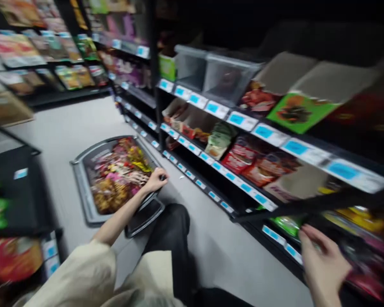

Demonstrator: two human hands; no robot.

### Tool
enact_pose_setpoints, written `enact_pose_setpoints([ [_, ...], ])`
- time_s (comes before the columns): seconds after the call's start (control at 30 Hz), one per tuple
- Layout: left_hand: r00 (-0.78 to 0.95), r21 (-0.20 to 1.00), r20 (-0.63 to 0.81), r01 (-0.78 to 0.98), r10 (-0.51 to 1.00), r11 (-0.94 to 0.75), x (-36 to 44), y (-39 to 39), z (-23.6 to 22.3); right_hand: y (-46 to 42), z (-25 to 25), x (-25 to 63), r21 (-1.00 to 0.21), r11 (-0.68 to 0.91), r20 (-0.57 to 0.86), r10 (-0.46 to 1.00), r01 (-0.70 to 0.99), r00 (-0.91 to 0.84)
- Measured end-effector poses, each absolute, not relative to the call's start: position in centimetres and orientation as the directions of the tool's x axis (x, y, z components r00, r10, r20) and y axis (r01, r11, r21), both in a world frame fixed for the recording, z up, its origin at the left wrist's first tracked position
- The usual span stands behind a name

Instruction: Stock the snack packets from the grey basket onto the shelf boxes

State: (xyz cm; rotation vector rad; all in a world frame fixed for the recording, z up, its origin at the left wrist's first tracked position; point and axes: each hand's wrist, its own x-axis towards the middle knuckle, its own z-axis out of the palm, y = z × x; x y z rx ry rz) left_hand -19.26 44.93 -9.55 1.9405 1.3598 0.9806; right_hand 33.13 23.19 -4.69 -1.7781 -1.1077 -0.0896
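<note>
My left hand (155, 179) is closed round the dark rim of a grey shopping basket (83, 187) that lies on the floor, filled with several colourful snack packets (118, 172). My right hand (323, 260) reaches into the lowest shelf (275, 234) at the right, fingers spread and partly blurred, touching dark and green packets (288, 224). I cannot see anything gripped in it. My dark trouser leg (173, 238) and beige sleeve (83, 273) fill the bottom middle.
Black shelving (230, 115) with blue price tags runs along the right, stocked with red and green snack bags. More shelves (35, 55) stand across the aisle and at the left. Grey floor (67, 128) stretches between them. The picture is motion-blurred.
</note>
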Motion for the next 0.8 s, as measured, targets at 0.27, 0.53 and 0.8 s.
enact_pose_setpoints([
  [0.27,0.260,0.808,0.259,0.470,0.930,-0.356,-19.1,43.1,-11.6,21.9,-5.1,25.6,-0.377,0.353,0.491,0.860,0.856,-0.139],
  [0.53,0.358,0.833,0.255,0.390,0.898,-0.392,-16.0,38.3,-12.0,24.5,-6.3,23.0,-0.262,0.488,0.437,0.829,0.832,-0.349],
  [0.8,0.474,0.874,0.233,0.280,0.849,-0.396,-13.5,31.6,-13.5,24.8,-7.7,21.4,-0.245,0.517,0.284,0.847,0.820,-0.449],
])
